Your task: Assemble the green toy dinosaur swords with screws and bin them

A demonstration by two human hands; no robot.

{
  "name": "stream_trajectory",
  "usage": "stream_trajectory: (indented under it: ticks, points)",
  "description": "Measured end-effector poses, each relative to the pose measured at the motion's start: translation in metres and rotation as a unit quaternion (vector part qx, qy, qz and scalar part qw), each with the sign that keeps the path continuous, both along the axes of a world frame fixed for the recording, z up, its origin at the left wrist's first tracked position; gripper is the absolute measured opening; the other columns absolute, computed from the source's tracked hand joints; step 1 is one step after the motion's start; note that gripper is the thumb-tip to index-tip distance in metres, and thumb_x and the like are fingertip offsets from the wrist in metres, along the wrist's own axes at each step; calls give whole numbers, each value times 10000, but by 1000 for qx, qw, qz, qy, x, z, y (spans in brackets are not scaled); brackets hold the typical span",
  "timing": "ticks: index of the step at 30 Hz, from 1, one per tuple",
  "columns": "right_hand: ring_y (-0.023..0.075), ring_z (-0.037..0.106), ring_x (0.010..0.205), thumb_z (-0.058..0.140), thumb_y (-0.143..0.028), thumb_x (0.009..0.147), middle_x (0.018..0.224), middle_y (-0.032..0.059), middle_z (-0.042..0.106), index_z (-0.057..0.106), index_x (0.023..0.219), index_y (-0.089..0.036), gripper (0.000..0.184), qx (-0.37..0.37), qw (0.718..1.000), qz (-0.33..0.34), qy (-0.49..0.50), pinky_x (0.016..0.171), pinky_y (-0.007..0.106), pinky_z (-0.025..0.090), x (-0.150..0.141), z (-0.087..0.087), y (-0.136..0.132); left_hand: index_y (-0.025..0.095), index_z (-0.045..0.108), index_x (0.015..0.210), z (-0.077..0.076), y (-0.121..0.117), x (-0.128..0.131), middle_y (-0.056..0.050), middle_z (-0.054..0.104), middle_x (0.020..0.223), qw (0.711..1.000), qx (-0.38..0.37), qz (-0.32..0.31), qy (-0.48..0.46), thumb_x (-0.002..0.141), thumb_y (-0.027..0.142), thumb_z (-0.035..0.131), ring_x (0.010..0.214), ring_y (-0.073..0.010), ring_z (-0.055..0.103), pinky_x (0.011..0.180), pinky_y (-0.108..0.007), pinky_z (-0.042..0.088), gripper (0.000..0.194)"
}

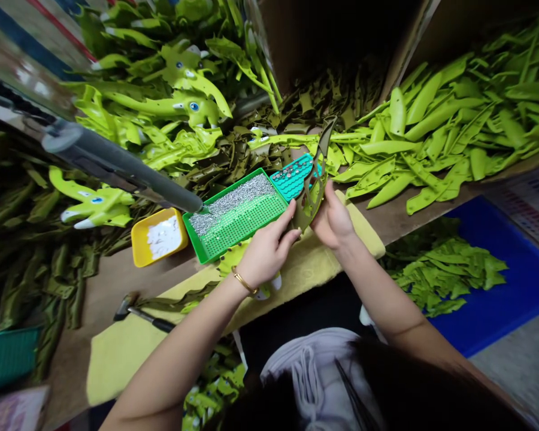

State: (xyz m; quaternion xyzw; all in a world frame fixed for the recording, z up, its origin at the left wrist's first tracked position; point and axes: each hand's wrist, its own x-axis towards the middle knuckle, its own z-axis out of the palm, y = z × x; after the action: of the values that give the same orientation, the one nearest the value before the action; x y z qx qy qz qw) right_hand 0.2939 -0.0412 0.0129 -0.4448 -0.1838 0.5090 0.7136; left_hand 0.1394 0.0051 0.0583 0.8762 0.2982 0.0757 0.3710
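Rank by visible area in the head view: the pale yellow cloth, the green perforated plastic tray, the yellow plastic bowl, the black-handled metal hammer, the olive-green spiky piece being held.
1. Yellow cloth
2. Green tray
3. Yellow bowl
4. Hammer
Not ranked: olive-green piece, partly hidden, so unsure.

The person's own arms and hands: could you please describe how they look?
The left hand and right hand are gloveless; no sleeves show on the left forearm or right forearm. A narrow gold-coloured bangle circles the left wrist.
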Motion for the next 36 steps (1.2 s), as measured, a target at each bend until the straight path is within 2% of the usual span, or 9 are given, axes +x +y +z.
stream_trajectory:
  ticks: [8, 11, 15, 22, 26, 29, 31, 33, 36]
  points:
    - [194, 648, 996, 380, -685, 858, 1006, 33, 713, 559, 1107, -253, 530, 23, 999, 29, 11, 842, 368, 549, 1, 8, 0, 179, 298, 1517, -2, 5, 1, -78, 639, 1304, 1000, -13, -15, 10, 945, 388, 430, 1145, -222, 631, 1036, -342, 457, 623]
    - [182, 636, 986, 484, -657, 839, 1013, 25, 691, 554, 1081, -258, 472, -9, 994, 10, -112, 863, 346, 532, -3, 7, -8, 206, 295, 1518, -5, 5, -1, -85, 656, 1265, 999, 44, -1, 0, 952, 392, 428, 1122, -225, 633, 1016, -352, 464, 611]
    - [176, 631, 830, 640, -532, 794, 856, 12, 663, 554, 966, -241, 349, -106, 953, 15, -282, 778, 327, 527, -11, -4, -21, 188, 307, 1510, -15, 1, -3, -116, 675, 1166, 992, 126, 6, 11, 958, 365, 430, 1095, -234, 634, 998, -370, 469, 593]
    - [150, 638, 791, 615, -505, 820, 869, 1, 680, 540, 1016, -249, 331, -60, 972, -39, -225, 751, 287, 544, -23, -9, -23, 171, 275, 1514, -18, -5, -6, -138, 662, 1221, 985, 169, 22, 13, 954, 396, 449, 1055, -245, 663, 914, -351, 520, 628]
    - [115, 593, 648, 642, -530, 780, 753, -26, 650, 535, 944, -231, 358, -56, 985, -44, -156, 647, 255, 523, -22, -6, -20, 185, 313, 1493, -17, -4, -1, -136, 630, 1293, 985, 165, 30, 29, 944, 423, 463, 1118, -260, 648, 933, -362, 523, 617]
    - [97, 546, 572, 650, -562, 755, 705, -42, 619, 529, 940, -231, 397, -57, 990, -69, -113, 562, 241, 483, -20, -9, -18, 178, 366, 1464, -23, -3, 4, -146, 631, 1289, 981, 186, 39, 39, 941, 435, 457, 1085, -271, 660, 920, -374, 525, 590]
    - [102, 533, 565, 607, -585, 786, 680, -39, 601, 528, 918, -233, 385, -81, 981, -63, -162, 543, 245, 462, -20, -14, -17, 164, 389, 1449, -29, -4, 5, -155, 650, 1249, 980, 189, 44, 51, 939, 444, 454, 1056, -276, 669, 902, -376, 528, 585]
    - [115, 534, 574, 557, -596, 824, 631, -34, 574, 514, 847, -233, 366, -126, 957, -38, -259, 563, 259, 462, -19, -18, -19, 161, 426, 1420, -31, -3, 5, -158, 654, 1239, 981, 178, 46, 65, 934, 454, 454, 1050, -279, 669, 895, -379, 529, 568]
    - [139, 583, 627, 516, -605, 848, 656, -19, 598, 522, 867, -231, 374, -132, 940, 39, -312, 619, 282, 496, -8, -17, -24, 158, 470, 1374, -25, 0, 5, -155, 640, 1260, 987, 132, 62, 69, 917, 454, 474, 1059, -283, 661, 922, -400, 520, 545]
